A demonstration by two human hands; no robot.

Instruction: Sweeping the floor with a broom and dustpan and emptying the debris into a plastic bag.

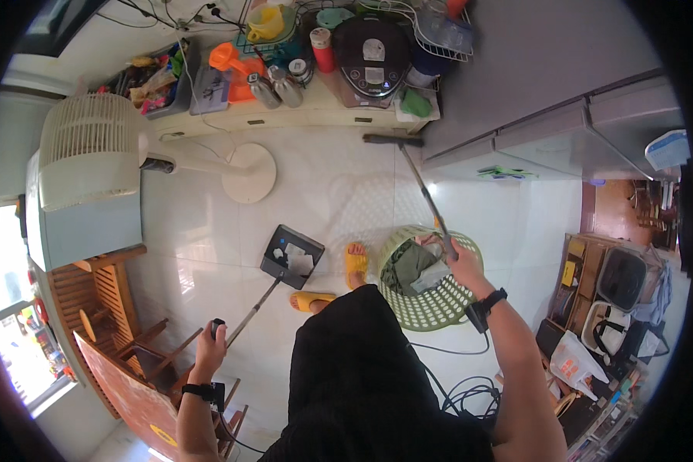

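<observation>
My right hand [468, 267] grips the handle of a broom [426, 190], whose dark head rests on the floor between the cabinet and the grey refrigerator. The broom's grip end lies over a green perforated laundry basket [430, 315] with clothes in it. At the lower left my left hand [210, 345] is closed around the top of the long handle of a dustpan [274, 267]. The black pan sits on the tiles left of my yellow slippers [356, 260], with white paper scraps and a small blue bit inside.
A white fan [249, 173] stands on the floor at the left. Wooden chairs and a red-brown board [130, 398] are at lower left. Coiled cable [470, 398] lies behind the basket. The refrigerator [531, 86] is upper right; loaded shelves [574, 277] are at right.
</observation>
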